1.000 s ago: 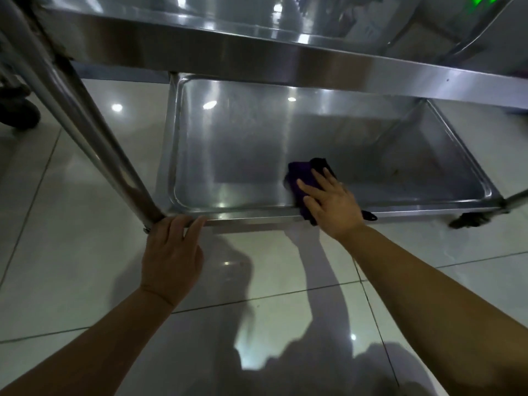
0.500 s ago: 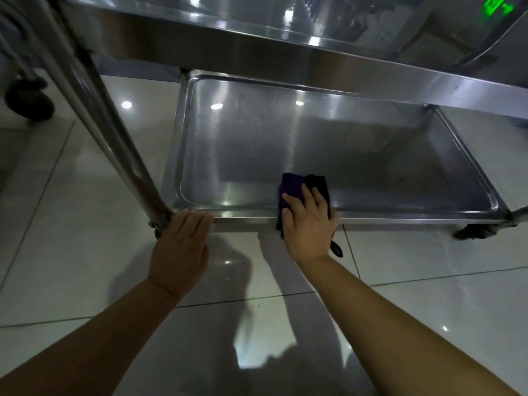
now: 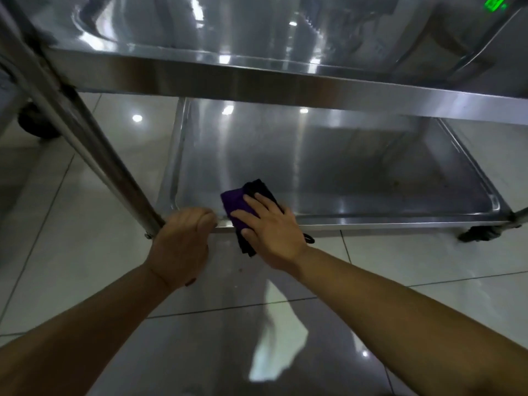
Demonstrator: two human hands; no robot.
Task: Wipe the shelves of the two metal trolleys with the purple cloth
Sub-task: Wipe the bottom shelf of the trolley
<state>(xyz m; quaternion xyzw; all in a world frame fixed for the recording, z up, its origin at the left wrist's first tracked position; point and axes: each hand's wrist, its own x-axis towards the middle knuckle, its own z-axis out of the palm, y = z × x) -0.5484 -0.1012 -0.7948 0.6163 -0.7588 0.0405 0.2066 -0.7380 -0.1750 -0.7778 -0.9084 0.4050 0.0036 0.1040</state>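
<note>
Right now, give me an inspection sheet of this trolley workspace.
Surface: lower shelf, bare steel with a raised rim, a few small dark specks toward its right end.
Job's things: purple cloth, folded, draped over the shelf's front rim; upper shelf above.
Clutter: nothing seen.
Hands: right hand presses flat on the cloth; left hand grips the front rim beside the post.
Cables: nothing seen.
Surroundings: glossy tiled floor; caster at the right; green lit sign top right.
</note>
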